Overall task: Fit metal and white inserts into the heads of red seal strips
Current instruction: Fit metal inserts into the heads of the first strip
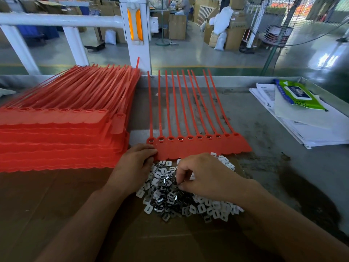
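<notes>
A joined row of red seal strips (198, 146) lies flat in front of me, tails pointing away; most of its heads show metal inserts, the two at the right end look bare. My left hand (136, 163) rests on the row's near left corner, fingers curled over the edge. My right hand (204, 176) is down in the heap of metal and white inserts (166, 193), fingertips pinching at pieces; what it holds is hidden under the fingers.
A tall stack of red seal strip sheets (56, 137) fills the left side of the table. Papers and a green wet-wipe pack (300, 95) lie at the right. Brown cardboard (56, 205) covers the near table. A white railing (62, 21) stands behind.
</notes>
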Action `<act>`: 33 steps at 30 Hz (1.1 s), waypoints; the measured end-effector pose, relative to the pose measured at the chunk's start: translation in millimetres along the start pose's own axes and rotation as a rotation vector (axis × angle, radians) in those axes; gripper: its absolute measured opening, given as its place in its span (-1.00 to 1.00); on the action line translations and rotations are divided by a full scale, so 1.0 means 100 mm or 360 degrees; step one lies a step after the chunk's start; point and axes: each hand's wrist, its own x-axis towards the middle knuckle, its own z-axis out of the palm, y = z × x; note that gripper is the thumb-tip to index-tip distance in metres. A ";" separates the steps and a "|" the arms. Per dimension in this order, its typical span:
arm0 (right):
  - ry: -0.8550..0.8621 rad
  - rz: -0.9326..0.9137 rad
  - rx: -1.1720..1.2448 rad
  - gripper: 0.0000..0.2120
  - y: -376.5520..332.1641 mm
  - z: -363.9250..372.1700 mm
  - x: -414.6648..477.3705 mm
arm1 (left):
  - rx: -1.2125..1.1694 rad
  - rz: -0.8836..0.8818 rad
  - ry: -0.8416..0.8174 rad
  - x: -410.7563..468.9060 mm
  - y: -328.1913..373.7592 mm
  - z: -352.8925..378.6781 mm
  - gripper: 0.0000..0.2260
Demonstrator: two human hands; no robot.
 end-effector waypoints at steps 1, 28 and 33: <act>0.0006 0.0009 0.0022 -0.94 0.00 0.00 0.00 | 0.0000 -0.0002 0.0000 0.00 0.00 0.00 -0.73; 0.0711 0.0657 0.0172 -0.82 1.02 -0.60 0.12 | -0.0012 -0.0037 -0.0020 0.00 0.01 0.00 -0.72; 0.0741 0.0826 0.0236 -0.82 1.29 -0.60 0.15 | -0.0002 -0.0030 -0.0020 0.00 0.01 0.00 -0.72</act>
